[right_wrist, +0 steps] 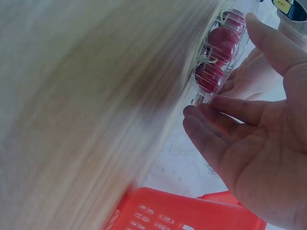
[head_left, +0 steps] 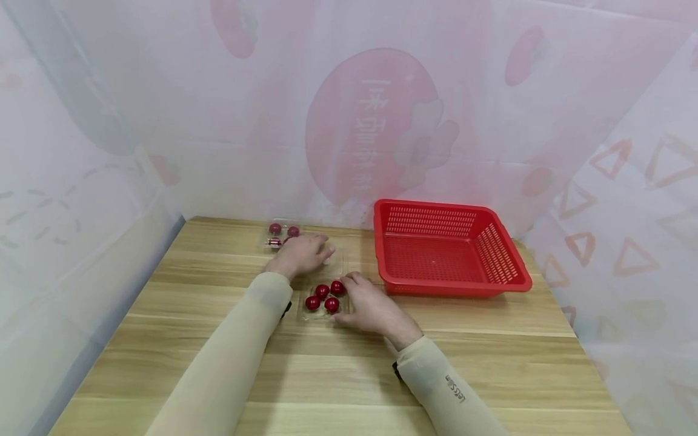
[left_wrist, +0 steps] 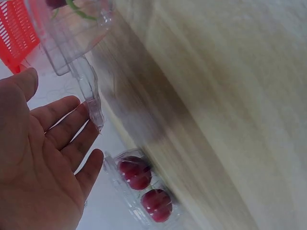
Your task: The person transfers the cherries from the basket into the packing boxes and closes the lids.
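Note:
A clear plastic clamshell box (head_left: 319, 314) lies on the table with its lid (head_left: 340, 260) folded back. Several dark red, round cherries (head_left: 322, 291) sit in its base; a green stem (left_wrist: 80, 10) shows in the left wrist view. My left hand (head_left: 301, 254) reaches over the lid, fingers extended, fingertips right at the lid's edge. With thumb at the near corner and fingers at the far corner, my right hand (head_left: 373, 304) holds the box's right end. A second clear box (head_left: 264, 237) with similar cherries (left_wrist: 157, 205) stands behind the left hand, partly hidden by it.
A red plastic basket (head_left: 455, 287) with slotted walls stands to the right, beyond my right hand. The wooden table (head_left: 338, 369) ends at a printed cloth backdrop (head_left: 245, 163) close behind the boxes. Further cloth hangs along both sides.

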`<state>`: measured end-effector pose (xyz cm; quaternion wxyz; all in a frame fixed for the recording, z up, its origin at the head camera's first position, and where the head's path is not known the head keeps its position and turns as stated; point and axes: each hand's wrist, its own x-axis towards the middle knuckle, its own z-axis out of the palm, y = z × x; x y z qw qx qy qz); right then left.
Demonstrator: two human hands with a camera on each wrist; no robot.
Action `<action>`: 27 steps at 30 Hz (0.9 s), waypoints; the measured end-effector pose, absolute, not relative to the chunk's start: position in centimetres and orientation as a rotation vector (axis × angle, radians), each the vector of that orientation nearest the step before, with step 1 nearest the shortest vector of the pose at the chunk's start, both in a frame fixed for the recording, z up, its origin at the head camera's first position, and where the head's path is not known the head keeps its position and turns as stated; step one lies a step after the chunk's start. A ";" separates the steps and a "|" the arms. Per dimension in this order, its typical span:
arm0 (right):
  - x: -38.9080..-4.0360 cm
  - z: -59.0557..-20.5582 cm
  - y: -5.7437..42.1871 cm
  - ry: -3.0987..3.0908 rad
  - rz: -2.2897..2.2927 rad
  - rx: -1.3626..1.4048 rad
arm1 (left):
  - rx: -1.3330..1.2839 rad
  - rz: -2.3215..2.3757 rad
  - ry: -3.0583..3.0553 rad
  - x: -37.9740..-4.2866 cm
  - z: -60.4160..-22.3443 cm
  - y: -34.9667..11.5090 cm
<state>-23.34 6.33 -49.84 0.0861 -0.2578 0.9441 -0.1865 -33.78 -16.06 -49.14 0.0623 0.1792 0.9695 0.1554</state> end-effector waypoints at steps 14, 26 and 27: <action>-23.5 -50.1 6.4 2.820 -0.556 -0.788 | 0.578 0.413 2.997 -32.7 -46.5 -16.4; -23.3 -49.9 6.4 2.815 -0.554 -0.771 | 0.658 0.414 3.069 -30.4 -44.5 -16.7; -23.3 -49.8 6.4 2.815 -0.550 -0.770 | 0.670 0.416 3.075 -30.2 -44.3 -16.7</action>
